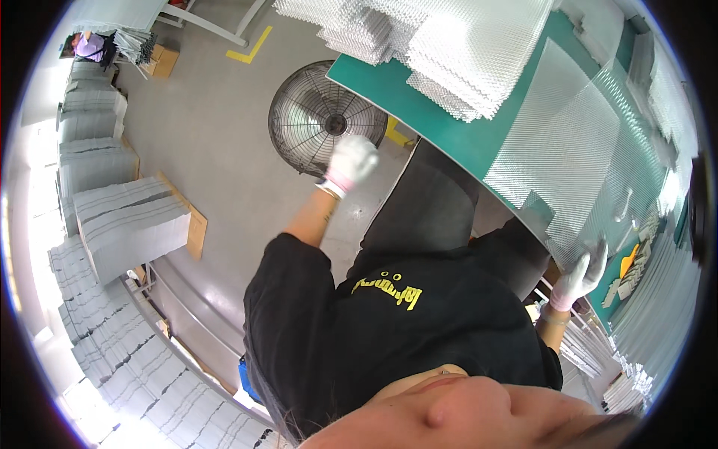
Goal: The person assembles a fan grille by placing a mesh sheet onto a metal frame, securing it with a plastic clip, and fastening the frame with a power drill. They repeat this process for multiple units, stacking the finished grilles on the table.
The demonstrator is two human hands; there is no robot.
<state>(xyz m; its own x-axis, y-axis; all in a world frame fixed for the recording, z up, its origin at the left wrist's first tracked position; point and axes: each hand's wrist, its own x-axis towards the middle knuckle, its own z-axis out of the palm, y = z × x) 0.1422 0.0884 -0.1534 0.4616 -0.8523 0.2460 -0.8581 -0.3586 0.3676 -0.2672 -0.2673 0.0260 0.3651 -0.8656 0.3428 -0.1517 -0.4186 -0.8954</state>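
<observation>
My left hand (351,161), in a white glove with a pink cuff, is raised off the table's left side, in front of a floor fan. Its fingers are curled into a fist, a little blurred, and nothing shows in it. At the table's near right edge is my right hand (585,275), also gloved, fingers stretched and apart. It is beside the corner of a silvery mesh sheet (557,123) lying on the green tabletop (441,138); I cannot tell whether they touch. Right of the sheet lie a small white-handled tool (623,206) and a yellow tool (629,261).
Thick stacks of mesh (479,52) stand at the table's far side. Long grey strips (647,292) and small grey pieces (617,290) are at the right. The round fan (307,112) stands on the floor; stacked grey panels (134,228) line the left.
</observation>
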